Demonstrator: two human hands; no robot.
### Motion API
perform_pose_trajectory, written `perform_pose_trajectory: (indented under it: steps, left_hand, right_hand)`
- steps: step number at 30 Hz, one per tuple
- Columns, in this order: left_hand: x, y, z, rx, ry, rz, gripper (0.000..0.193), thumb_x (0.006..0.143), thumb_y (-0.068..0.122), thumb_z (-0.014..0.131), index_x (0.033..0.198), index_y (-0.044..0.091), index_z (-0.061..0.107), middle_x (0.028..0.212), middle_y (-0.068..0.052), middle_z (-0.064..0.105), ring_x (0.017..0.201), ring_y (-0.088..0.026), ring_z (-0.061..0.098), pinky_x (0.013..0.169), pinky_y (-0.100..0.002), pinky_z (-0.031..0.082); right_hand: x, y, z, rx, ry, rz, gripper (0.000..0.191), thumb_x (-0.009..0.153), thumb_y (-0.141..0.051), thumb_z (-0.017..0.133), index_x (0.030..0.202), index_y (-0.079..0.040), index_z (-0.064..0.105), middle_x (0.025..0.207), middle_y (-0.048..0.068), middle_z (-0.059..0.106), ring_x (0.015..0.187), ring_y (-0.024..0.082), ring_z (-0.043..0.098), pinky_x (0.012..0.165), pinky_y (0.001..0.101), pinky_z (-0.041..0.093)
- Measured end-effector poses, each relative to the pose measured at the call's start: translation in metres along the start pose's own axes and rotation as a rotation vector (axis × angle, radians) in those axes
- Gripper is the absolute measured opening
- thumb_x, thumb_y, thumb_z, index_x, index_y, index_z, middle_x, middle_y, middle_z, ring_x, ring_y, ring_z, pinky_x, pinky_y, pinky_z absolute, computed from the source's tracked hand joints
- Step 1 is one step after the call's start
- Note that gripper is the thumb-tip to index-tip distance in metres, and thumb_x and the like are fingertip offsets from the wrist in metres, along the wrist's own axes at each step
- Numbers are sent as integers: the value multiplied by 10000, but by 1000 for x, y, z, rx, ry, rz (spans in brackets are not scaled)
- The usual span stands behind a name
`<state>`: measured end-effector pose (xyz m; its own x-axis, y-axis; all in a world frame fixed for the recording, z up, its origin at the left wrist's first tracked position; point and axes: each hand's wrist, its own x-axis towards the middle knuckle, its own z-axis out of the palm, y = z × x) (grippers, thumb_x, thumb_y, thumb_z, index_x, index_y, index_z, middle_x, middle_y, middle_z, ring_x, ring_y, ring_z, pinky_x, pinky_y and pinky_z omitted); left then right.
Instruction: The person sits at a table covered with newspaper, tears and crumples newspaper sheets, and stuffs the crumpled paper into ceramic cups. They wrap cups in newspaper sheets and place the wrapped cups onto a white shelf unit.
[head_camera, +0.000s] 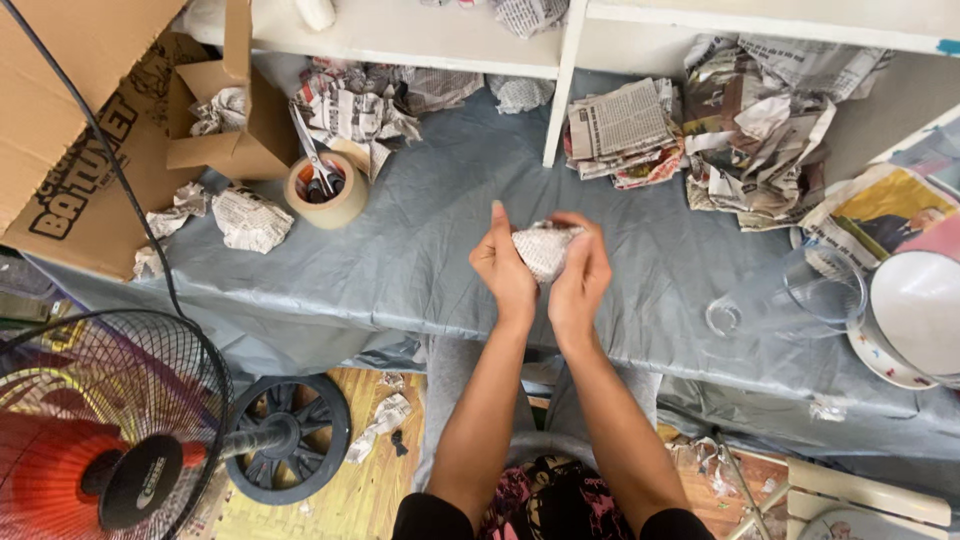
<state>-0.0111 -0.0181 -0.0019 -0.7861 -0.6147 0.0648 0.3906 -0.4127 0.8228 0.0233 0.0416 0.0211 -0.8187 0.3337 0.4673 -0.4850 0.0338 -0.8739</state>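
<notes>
Both my hands meet over the grey plastic-covered table (420, 230), near its front edge. Between them is a crumpled ball of newspaper (543, 247). My left hand (503, 268) cups its left side with fingers pointing up. My right hand (584, 272) wraps over its top and right side. The ball is partly hidden by my fingers.
A tape roll (328, 192) with scissors (312, 150) in it sits at the back left beside a cardboard box (235, 130). Crumpled paper (250, 218), newspaper piles (700, 130), a clear glass (790, 290) and a white bowl (915, 310) lie around. A red fan (100, 430) stands lower left.
</notes>
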Motion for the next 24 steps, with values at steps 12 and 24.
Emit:
perform_pose_trajectory:
  steps: [12,24]
  left_hand:
    - [60,50,26,-39,-243,273,316,1092,272,649,1236,-8,622,1087,11,659,957,-65,578,823,-241,474]
    - [292,94,122,-219,-548,-278,346,936,323,764,833,2,688,707,-41,642,547,-121,540,474,-278,406]
  right_hand:
    - [135,4,98,540,81,470,424,1050,-392,605,956,9,706,864,55,721,740,142,653,679,329,543]
    - [226,-17,171,742,-110,236,611,1077,-116,489,1590,91,230,1607,152,369,1455,205,410,1240,373,335]
